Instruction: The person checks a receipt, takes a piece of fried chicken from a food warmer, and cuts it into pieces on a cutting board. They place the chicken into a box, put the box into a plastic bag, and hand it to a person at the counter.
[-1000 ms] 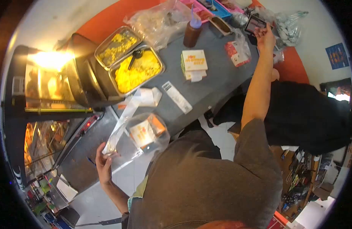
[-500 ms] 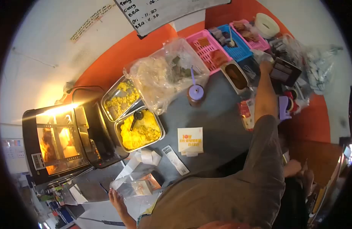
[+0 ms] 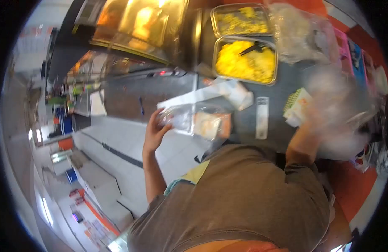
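On the left, my left hand [image 3: 152, 134] grips the end of a clear plastic bag [image 3: 180, 119], thumb and fingers on either side of it. Inside the bag lies a pale boxed item [image 3: 208, 124] with an orange part. My right hand [image 3: 312, 119] is smeared by motion over the right of the counter, holding a filmy clear bag [image 3: 332, 94] that spreads around it. Right at those fingers is a paper food packet [image 3: 295, 107], white and orange with a green patterned side, partly hidden by the hand.
A metal tray of yellow rice [image 3: 244, 63] holds a black scoop [image 3: 252, 48]; behind it stands a second rice tray [image 3: 240, 21]. The lit warmer cabinet [image 3: 139, 25] is at upper left. A printed strip [image 3: 262, 117] and crumpled white paper [image 3: 236, 94] lie on the counter.
The view has swung left. My right hand has come back from the baskets to the paper packet, bringing a clear bag. The packet has shifted and tilted. My left hand stays at its bag.
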Demonstrator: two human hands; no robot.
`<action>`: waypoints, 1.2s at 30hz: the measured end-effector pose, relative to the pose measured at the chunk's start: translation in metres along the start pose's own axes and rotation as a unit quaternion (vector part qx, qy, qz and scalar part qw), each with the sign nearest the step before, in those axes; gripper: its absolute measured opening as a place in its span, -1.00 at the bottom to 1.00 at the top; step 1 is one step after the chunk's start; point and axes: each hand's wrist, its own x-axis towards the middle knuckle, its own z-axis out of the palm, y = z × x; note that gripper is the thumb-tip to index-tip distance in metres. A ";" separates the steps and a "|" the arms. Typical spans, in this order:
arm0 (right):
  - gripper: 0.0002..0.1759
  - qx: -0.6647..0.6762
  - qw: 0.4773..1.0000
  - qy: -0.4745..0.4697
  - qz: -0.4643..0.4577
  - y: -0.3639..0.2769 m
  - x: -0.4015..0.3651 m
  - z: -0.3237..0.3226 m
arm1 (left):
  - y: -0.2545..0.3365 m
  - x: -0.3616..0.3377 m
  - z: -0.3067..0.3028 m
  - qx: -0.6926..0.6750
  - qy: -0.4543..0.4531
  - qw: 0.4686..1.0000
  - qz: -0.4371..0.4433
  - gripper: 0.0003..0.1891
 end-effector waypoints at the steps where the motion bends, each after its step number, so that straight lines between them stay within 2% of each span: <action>1: -0.75 -0.038 0.996 0.049 0.061 0.020 -0.018 -0.002 | -0.003 -0.003 -0.010 -0.004 0.011 1.000 -0.006 -0.38; 2: -0.83 -0.206 0.873 -0.308 0.319 0.056 0.003 -0.032 | -0.003 -0.001 -0.019 -0.036 -0.003 0.999 -0.008 -0.38; 3: -0.82 -0.325 0.743 -0.418 0.410 0.124 -0.017 -0.046 | -0.007 -0.001 -0.026 -0.068 -0.021 0.997 -0.008 -0.38; 4: -0.80 -0.390 0.708 -0.429 0.404 0.184 -0.049 -0.060 | -0.014 -0.004 -0.032 -0.076 -0.020 0.997 -0.003 -0.38; 5: -0.76 -0.559 0.567 -0.414 0.441 0.243 -0.089 -0.095 | -0.019 -0.004 -0.037 -0.112 -0.038 0.993 0.009 -0.38; 7: -0.75 -0.672 0.558 -0.356 0.332 0.316 -0.137 -0.119 | -0.032 -0.015 -0.051 -0.172 -0.068 0.982 0.029 -0.38; 8: -0.75 -0.677 0.553 -0.353 0.333 0.335 -0.144 -0.123 | -0.033 -0.017 -0.055 -0.177 -0.074 0.981 0.031 -0.38; 10: -0.71 -0.756 0.295 -0.371 0.453 0.358 -0.155 -0.137 | -0.036 -0.017 -0.057 -0.185 -0.088 0.978 0.046 -0.39; 11: -0.65 -0.765 0.289 -0.454 0.353 0.362 -0.176 -0.166 | -0.038 -0.014 -0.058 -0.186 -0.075 0.978 0.059 -0.41; 14: -0.64 -0.781 0.267 -0.454 0.336 0.344 -0.164 -0.158 | -0.047 -0.002 -0.067 -0.175 -0.098 0.975 0.089 -0.41; 15: -0.64 -0.781 0.258 -0.463 0.330 0.336 -0.163 -0.152 | -0.048 0.001 -0.069 -0.158 -0.097 0.978 0.098 -0.50; 16: -0.63 -0.779 0.251 -0.474 0.324 0.329 -0.162 -0.143 | -0.051 0.004 -0.072 -0.164 -0.107 0.976 0.096 -0.50; 18: -0.62 -0.778 0.236 -0.496 0.306 0.315 -0.155 -0.128 | -0.052 0.014 -0.076 -0.082 -0.108 0.987 0.087 -0.57; 19: -0.62 -0.782 0.232 -0.490 0.309 0.307 -0.154 -0.125 | -0.044 0.014 -0.075 -0.089 -0.102 0.986 0.096 -0.68; 20: -0.66 -0.794 0.350 -0.476 0.143 0.294 -0.156 -0.121 | -0.044 0.018 -0.076 -0.092 -0.109 0.985 0.098 -0.68; 21: -0.62 -0.773 0.454 -0.443 -0.031 0.283 -0.160 -0.117 | -0.044 0.021 -0.080 -0.026 -0.115 0.984 0.133 -0.71; 22: -0.62 -0.777 0.450 -0.440 -0.030 0.266 -0.151 -0.096 | -0.044 0.025 -0.083 0.040 -0.120 0.978 0.168 -0.74; 23: -0.59 -0.790 0.374 -0.436 0.213 0.243 -0.133 -0.062 | -0.042 0.029 -0.087 0.036 -0.124 0.977 0.171 -0.74; 24: -0.55 -0.751 0.277 -0.404 0.443 0.223 -0.120 -0.033 | -0.040 0.031 -0.091 0.157 -0.100 0.943 0.276 -0.76; 25: -0.56 -0.770 0.189 -0.431 0.431 0.205 -0.114 -0.012 | -0.039 0.034 -0.095 0.272 -0.071 0.883 0.375 -0.77; 26: -0.57 -0.781 0.100 -0.455 0.416 0.189 -0.113 -0.003 | -0.041 0.038 -0.100 0.270 -0.072 0.883 0.378 -0.77; 28: -0.64 -0.842 0.194 -0.464 0.192 0.150 -0.125 -0.012 | -0.047 0.048 -0.108 0.340 -0.094 0.795 0.494 -0.67; 29: -0.66 -0.848 0.258 -0.423 0.189 0.132 -0.117 0.004 | -0.064 0.051 -0.108 0.337 -0.095 0.794 0.497 -0.67; 30: -0.68 -0.849 0.320 -0.378 0.183 0.114 -0.110 0.021 | -0.094 0.053 -0.105 0.230 -0.059 0.853 0.464 -0.50; 31: -0.71 -0.884 0.375 -0.260 0.102 0.097 -0.116 0.016 | -0.116 0.055 -0.102 0.119 -0.023 0.898 0.422 -0.33; 32: -0.70 -0.896 0.422 -0.136 0.017 0.082 -0.127 0.006 | -0.125 0.053 -0.093 0.117 -0.025 0.897 0.425 -0.33; 33: -0.70 -0.898 0.419 -0.134 0.015 0.073 -0.143 -0.012 | -0.130 0.048 -0.076 0.065 -0.055 0.900 0.427 -0.14; 34: -0.57 -0.931 0.342 -0.066 0.109 0.070 -0.165 -0.037 | -0.136 0.046 -0.061 0.013 -0.085 0.899 0.429 0.04; 35: -0.41 -0.945 0.259 0.004 0.200 0.074 -0.186 -0.059 | -0.146 0.049 -0.047 0.095 -0.129 0.901 0.403 0.13; 36: -0.30 -0.938 0.293 -0.055 0.175 0.091 -0.203 -0.069 | -0.156 0.055 -0.033 0.177 -0.173 0.894 0.374 0.22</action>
